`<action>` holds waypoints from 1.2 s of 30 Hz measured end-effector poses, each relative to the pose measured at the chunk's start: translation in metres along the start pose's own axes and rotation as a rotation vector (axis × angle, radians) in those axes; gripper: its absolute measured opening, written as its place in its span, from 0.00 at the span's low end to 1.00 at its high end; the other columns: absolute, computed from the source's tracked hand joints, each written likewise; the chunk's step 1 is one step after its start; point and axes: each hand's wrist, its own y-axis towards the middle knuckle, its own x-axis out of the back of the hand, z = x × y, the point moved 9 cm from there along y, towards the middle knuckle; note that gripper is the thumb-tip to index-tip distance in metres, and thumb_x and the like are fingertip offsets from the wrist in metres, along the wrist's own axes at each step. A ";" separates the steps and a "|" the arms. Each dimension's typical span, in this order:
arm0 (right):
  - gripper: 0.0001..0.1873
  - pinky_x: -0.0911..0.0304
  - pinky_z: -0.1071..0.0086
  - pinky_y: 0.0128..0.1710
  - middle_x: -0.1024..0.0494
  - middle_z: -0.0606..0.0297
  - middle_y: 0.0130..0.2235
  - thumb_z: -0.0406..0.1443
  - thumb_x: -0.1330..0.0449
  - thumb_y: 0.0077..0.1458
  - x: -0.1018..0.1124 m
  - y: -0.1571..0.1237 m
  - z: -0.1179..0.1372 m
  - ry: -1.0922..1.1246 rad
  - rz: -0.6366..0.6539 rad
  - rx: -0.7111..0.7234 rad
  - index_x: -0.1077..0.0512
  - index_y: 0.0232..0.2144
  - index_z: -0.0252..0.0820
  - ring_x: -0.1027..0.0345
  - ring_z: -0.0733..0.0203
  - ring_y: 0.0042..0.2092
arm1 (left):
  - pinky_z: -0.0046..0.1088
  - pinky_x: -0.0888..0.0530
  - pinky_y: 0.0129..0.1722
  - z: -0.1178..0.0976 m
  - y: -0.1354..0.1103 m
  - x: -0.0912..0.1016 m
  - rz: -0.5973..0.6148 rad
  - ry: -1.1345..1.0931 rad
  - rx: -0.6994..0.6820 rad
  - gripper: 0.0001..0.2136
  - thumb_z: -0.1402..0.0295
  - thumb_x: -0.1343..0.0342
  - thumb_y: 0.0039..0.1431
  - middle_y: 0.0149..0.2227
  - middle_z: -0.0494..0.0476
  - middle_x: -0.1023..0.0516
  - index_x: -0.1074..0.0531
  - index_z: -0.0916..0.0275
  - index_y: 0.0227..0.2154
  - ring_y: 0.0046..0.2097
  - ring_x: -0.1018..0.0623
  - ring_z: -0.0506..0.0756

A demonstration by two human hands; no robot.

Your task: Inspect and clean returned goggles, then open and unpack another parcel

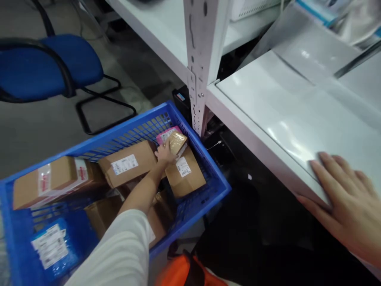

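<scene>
My left hand (165,154) reaches down into a blue plastic crate (208,159) and closes on a small tape-wrapped brown parcel (177,142) lying over a pink package (165,134). Brown cardboard boxes with white labels fill the crate around it, one (127,163) to the left of the hand and one (185,174) just below it. My right hand (347,198) lies flat with fingers stretched out on the front edge of a white shelf surface (282,115), holding nothing.
A white perforated shelf post (200,59) stands right behind the crate. A blue chair (50,63) with a black frame sits on the grey floor at the upper left. Something orange (181,274) shows at the bottom. A blue package with a label (50,246) lies in the crate's near corner.
</scene>
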 end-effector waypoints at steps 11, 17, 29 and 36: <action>0.37 0.62 0.23 0.64 0.49 0.50 0.73 0.48 0.43 0.64 0.011 0.007 0.008 0.263 -0.081 0.003 0.43 0.70 0.44 0.58 0.28 0.72 | 0.53 0.40 0.66 -0.007 -0.240 0.115 0.116 0.064 -0.499 0.52 0.51 0.32 0.38 0.69 0.68 0.41 0.43 0.55 0.69 0.67 0.38 0.76; 0.60 0.77 0.27 0.68 0.44 0.58 0.72 0.55 0.23 0.36 0.037 -0.049 0.178 0.883 0.008 0.369 0.40 0.69 0.58 0.52 0.24 0.70 | 0.54 0.38 0.63 -0.106 -0.372 0.204 0.205 0.202 -0.981 0.40 0.49 0.35 0.43 0.60 0.65 0.30 0.33 0.50 0.63 0.61 0.31 0.74; 0.57 0.45 0.39 0.66 0.33 0.58 0.65 0.48 0.24 0.39 -0.023 -0.164 0.107 1.630 -0.166 -0.350 0.42 0.69 0.56 0.36 0.36 0.64 | 0.53 0.43 0.70 -0.149 -0.436 0.278 -0.267 -0.541 -0.955 0.29 0.50 0.40 0.54 0.66 0.55 0.33 0.31 0.48 0.60 0.69 0.38 0.70; 0.44 0.33 0.41 0.58 0.23 0.56 0.58 0.56 0.33 0.45 -0.022 -0.235 0.060 1.998 -0.682 -0.695 0.34 0.61 0.48 0.30 0.36 0.59 | 0.51 0.36 0.67 -0.204 -0.451 0.093 0.514 -1.120 -0.879 0.43 0.45 0.36 0.52 0.72 0.57 0.43 0.46 0.41 0.69 0.72 0.41 0.67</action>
